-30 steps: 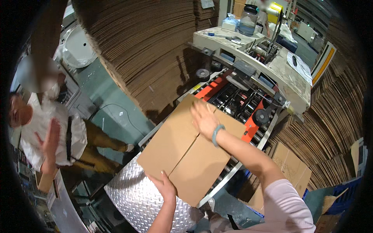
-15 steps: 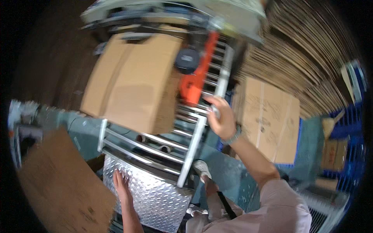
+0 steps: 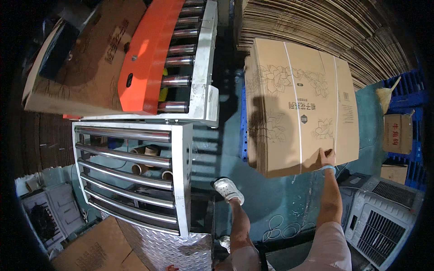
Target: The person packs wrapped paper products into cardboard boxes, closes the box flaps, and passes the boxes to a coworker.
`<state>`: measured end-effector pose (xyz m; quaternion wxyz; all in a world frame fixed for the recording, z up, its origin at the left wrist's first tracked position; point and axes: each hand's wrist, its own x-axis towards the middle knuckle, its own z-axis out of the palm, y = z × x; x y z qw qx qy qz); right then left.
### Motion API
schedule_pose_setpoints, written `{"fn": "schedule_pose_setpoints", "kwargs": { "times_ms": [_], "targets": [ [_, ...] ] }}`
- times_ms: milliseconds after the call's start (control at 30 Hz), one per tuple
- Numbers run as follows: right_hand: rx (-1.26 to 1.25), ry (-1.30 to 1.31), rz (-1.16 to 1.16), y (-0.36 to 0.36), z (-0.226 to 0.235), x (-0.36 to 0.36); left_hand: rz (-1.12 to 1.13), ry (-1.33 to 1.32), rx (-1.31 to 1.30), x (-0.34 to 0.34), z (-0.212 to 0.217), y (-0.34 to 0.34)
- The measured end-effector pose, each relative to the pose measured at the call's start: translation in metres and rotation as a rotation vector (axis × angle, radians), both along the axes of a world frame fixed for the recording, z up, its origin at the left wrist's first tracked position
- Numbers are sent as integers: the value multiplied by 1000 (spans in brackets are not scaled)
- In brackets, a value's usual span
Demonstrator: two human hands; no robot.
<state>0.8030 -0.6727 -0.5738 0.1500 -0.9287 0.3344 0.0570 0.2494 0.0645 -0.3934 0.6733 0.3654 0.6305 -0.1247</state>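
Note:
My right hand (image 3: 327, 157) is at the near right edge of a strapped stack of flattened cardboard boxes (image 3: 312, 90). Its fingers are closed around a white strap (image 3: 335, 135) that runs across the top. Of my left hand (image 3: 172, 268), only a sliver of fingertips shows at the bottom edge, over the diamond-plate metal platform (image 3: 190, 250). At the upper left a brown cardboard carton (image 3: 86, 67) stands beside an orange guide plate (image 3: 147, 67) on the roller conveyor.
A white-framed roller section (image 3: 181, 180) lies left of my legs, with cardboard tubes (image 3: 142, 167) beneath. More flattened boxes (image 3: 316, 22) are stacked behind. A grey vented machine (image 3: 384, 226) stands at the lower right, near a coiled cable (image 3: 285, 230) on the floor.
My view has turned right. My right hand has gone from beside the conveyor to the strapped stack and closed. The carton sits farther along the conveyor, leaving the near rollers bare.

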Motion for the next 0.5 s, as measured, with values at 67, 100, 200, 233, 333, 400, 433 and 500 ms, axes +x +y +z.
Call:
{"fn": "schedule_pose_setpoints", "kwargs": {
  "times_ms": [67, 100, 200, 233, 333, 400, 433, 500],
  "targets": [
    [-66, -30, -53, -4, 3, 11, -37, 105, -16, -6, -6, -7],
    [-129, -63, -88, 15, 6, 15, -41, 171, -13, -14, 6, -9],
    [236, -33, 209, 46, 5, -9, -796, 71, 287, -5, 7, -39],
    [9, -56, 356, 72, -1, -30, -1035, -6, 399, -17, 7, -51],
    [-46, 530, 736, 267, 106, -57, -683, 256, 199, 14, 28, -108],
    [-142, 209, 847, 222, 13, -102, -872, 392, 91, 59, 27, -95],
    [-49, 221, 865, 244, 50, -98, -921, 356, 208, 59, 36, -90],
    [49, 178, 970, 280, 95, -88, -823, 134, 473, 30, 44, -72]
  ]
}}
